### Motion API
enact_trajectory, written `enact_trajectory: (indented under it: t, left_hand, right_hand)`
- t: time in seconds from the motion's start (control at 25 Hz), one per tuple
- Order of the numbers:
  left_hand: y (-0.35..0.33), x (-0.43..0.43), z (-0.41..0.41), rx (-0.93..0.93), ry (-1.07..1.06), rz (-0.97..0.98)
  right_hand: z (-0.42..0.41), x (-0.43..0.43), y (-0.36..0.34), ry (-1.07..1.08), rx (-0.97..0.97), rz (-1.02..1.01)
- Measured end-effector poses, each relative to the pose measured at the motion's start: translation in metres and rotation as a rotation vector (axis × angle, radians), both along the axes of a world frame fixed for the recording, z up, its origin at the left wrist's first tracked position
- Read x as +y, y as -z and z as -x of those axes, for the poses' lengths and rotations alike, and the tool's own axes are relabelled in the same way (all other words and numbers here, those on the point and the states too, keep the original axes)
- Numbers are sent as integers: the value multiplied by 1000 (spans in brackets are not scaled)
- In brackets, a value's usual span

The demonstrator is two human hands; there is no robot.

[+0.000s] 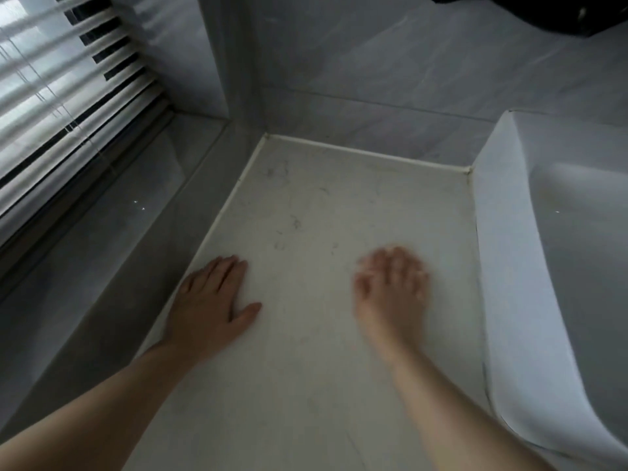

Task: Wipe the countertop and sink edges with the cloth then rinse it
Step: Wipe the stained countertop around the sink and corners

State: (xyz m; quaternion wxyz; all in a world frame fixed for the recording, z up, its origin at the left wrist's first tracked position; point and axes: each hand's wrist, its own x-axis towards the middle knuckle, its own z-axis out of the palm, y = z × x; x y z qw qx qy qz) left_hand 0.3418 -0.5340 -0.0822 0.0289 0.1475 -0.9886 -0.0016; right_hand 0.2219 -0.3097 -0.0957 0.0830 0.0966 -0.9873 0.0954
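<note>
- Two bare hands sit on the worktop (306, 385): left hand (210, 300) at 9 o'clock, fingers (227, 270) straight and flat; right hand (390, 283) at 3 o'clock, blurred, fingers spread, holding nothing.
- No cloth is in view.
- A cloth likely handles soft, light and limp, so bunch it under the palm.
- Hairs (289, 226) lie toward 12 o'clock.

Your left forearm (102, 402) and right forearm (452, 402) are both bare skin from the lower edge of the view up to the wrists, slim and smooth. Your left hand (210, 300) shows sharply, its four fingers and thumb plain and bare. Your right hand (390, 287) is smeared by blur, so its fingers read only as soft streaks and finer detail cannot be told.
</note>
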Motion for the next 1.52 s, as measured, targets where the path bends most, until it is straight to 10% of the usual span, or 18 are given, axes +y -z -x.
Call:
enact_trajectory:
  t: [0.2, 0.52, 0.84, 1.16, 1.52]
  left_hand:
    - [-2, -14, 32, -10, 30, -8]
    - [7, -17, 39, -44, -15, -29]
    - [7, -19, 37, -55, 12, -27]
    - [13, -20, 37, -63, 20, -25]
    - [7, -19, 38, -60, 19, -19]
  right_hand:
    - [-7, -38, -2, -546, 21, -43]
    - [112, -4, -2, 383, -119, 39]
    - [55, -114, -5, -639, -50, -13]
    - [163, 11, -10, 381, -157, -18]
    - [80, -97, -9, -647, -102, 13]
